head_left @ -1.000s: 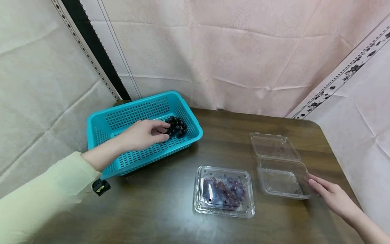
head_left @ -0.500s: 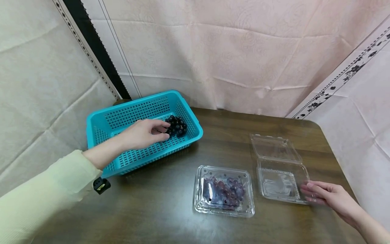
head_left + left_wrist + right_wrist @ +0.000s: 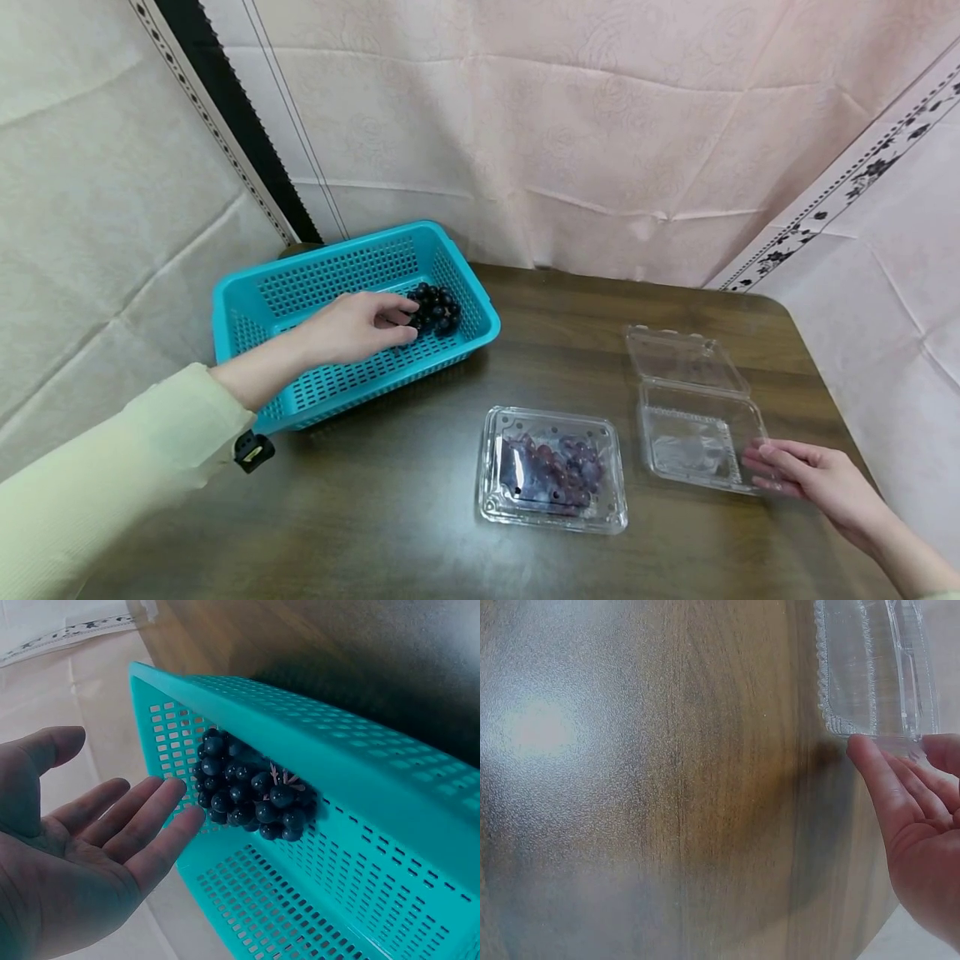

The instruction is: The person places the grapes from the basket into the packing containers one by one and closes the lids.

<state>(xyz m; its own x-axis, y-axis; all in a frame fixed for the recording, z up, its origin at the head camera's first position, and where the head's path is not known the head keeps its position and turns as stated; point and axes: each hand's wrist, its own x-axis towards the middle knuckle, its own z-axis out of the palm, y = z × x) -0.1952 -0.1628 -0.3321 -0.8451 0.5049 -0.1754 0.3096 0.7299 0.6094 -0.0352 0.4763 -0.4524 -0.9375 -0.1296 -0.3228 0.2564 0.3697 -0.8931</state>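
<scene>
My left hand (image 3: 356, 327) reaches into a turquoise plastic basket (image 3: 350, 251), palm toward a bunch of dark grapes (image 3: 437, 310). In the left wrist view its fingers (image 3: 154, 825) are loosely extended, fingertips right beside the grapes (image 3: 247, 795), the thumb held apart. My right hand (image 3: 817, 483) holds the near right end of a clear plastic clamshell box (image 3: 693, 400), which lies with its lid folded back. The right wrist view shows the thumb at the box's rim and a fingertip at its lower edge (image 3: 847, 735). Only grapes are visible in the basket; none lie in this box.
A second clear clamshell box (image 3: 551, 521), lid down, contains reddish-purple grapes (image 3: 555, 471) and stands between basket and unlidded box. The brown wooden table (image 3: 390, 517) ends at pale cloth curtains (image 3: 570, 150). A small black object (image 3: 252, 451) is by the left sleeve.
The right end of the unlidded box has come down from a slight tilt, then the box shifted a little right and away with my right hand. My left hand stays beside the dark grapes.
</scene>
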